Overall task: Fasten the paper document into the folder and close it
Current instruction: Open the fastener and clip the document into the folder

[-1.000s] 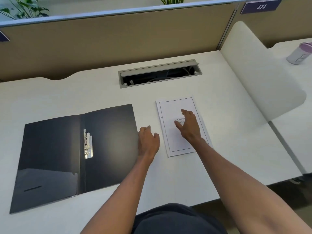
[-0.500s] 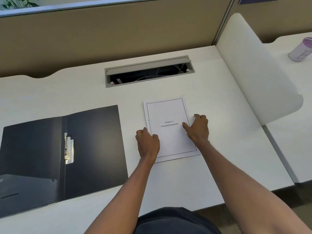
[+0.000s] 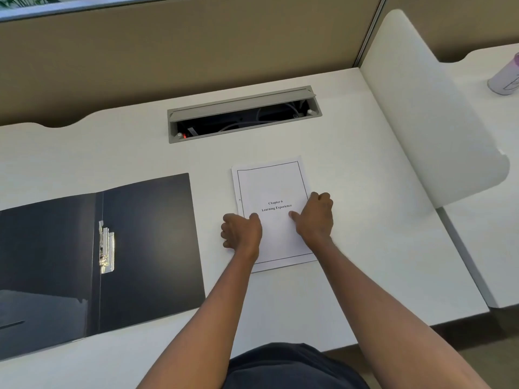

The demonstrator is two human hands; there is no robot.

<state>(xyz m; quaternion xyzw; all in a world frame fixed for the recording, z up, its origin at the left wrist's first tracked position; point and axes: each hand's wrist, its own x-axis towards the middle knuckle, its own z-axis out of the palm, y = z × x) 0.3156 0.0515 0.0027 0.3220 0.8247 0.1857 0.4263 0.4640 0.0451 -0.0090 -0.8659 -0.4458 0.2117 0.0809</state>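
Document (image 3: 271, 192) gripped at edges by left hand (image 3: 241, 233), right hand (image 3: 316, 217); open folder (image 3: 146, 248) left; desk (image 3: 365, 248).

A white desk (image 3: 323, 299) with a tan partition along its far edge. Set into the desk's far middle is a grey cable tray (image 3: 244, 115), its lid raised, wires visible inside. On the left lies an open dark folder (image 3: 151, 242), flat, with a metal fastener (image 3: 106, 249) beside its spine. Just right of the folder, not touching it, lies a white paper document (image 3: 273, 186) with a printed title page. A person's left hand (image 3: 243, 233) and right hand (image 3: 316, 217) rest on the document's two side edges.
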